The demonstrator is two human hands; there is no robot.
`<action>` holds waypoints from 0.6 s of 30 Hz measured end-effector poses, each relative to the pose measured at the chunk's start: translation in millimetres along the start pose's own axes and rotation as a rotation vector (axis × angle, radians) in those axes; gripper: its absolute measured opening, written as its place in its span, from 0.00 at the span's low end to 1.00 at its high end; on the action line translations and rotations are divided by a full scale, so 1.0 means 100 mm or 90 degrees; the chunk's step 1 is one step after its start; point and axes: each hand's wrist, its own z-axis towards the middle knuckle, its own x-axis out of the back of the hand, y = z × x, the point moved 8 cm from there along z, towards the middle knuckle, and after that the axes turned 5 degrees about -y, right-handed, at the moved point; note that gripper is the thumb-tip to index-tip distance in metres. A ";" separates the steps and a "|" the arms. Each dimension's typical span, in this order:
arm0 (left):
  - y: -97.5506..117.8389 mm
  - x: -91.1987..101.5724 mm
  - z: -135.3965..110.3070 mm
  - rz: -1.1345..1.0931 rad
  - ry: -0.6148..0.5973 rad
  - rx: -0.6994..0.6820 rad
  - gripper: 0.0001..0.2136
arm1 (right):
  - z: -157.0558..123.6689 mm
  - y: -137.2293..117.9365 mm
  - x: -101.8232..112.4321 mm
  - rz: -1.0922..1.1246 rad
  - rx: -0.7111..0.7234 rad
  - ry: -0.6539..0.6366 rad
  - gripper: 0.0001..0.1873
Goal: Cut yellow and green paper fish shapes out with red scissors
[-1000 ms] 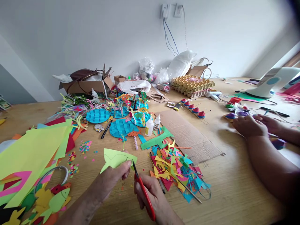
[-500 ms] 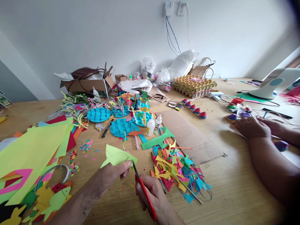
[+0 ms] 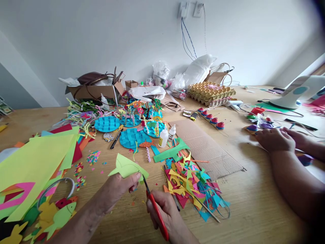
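My left hand (image 3: 127, 183) pinches a light green piece of paper (image 3: 127, 166) with a curved outline drawn on it, thumb on top. In my right hand (image 3: 165, 210) is a pair of red-handled scissors (image 3: 157, 213), its dark blades touching the right end of the paper. Right of my hands lies a heap of colourful paper scraps (image 3: 188, 186). Cut-out paper fish (image 3: 62, 217) rest at the lower left, beside a roll of tape or ring (image 3: 71, 186). Just beyond the paper are an orange paper fish (image 3: 146, 144) and a blue round base (image 3: 134, 137).
Coloured paper sheets (image 3: 38, 159) spread over the left side. Two glue bottles (image 3: 163, 137) stand near a cardboard sheet (image 3: 203, 149). Egg trays (image 3: 210, 92) and a cardboard box (image 3: 93, 93) are at the back. At the right, another person's hands (image 3: 276, 140) work among small items.
The green paper has tilted slightly in my left hand, its upper corner shifting right. The scissors stay at its right end, and my right hand has hardly moved.
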 end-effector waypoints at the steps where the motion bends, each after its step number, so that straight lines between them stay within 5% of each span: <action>1: 0.00 0.01 -0.01 0.006 0.004 0.002 0.14 | 0.00 0.01 0.00 0.002 0.000 -0.002 0.22; 18: -0.04 -0.03 0.04 -0.012 -0.047 0.016 0.12 | 0.01 -0.14 0.04 -0.085 0.041 0.024 0.25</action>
